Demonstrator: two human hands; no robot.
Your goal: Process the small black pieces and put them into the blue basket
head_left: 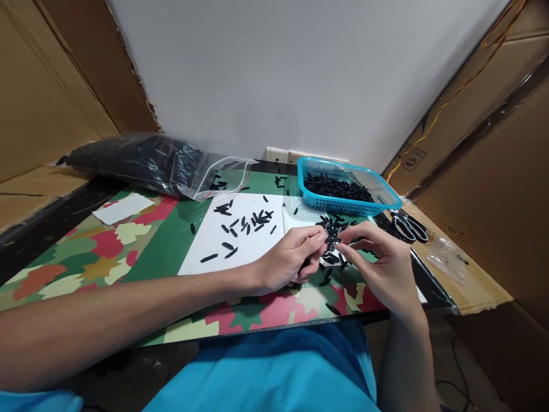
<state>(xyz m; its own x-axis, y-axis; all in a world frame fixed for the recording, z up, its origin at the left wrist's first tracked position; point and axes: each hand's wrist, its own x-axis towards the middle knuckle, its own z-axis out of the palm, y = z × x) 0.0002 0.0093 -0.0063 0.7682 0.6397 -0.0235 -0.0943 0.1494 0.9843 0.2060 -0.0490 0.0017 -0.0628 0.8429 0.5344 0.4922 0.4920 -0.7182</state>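
My left hand [302,252] is closed, its thumb and forefinger pinching one end of a small black strip-like piece [332,240]. Thumb and fingertips of my right hand [371,249] pinch the other end, so the piece spans the gap between both hands. What kind of part it is, I cannot make out. Beneath and behind the hands lies a loose pile of similar black pieces [337,222]. More of them are scattered over a white sheet of paper [197,252] to the left. Part of the left palm is hidden.
A blue plastic basket [351,204] full of black pieces stands behind the hands. Black-handled scissors [407,226] lie at the right, near a small clear bag [448,260]. A large zip bag [141,163] of black pieces rests at the back left. Cardboard walls flank the table.
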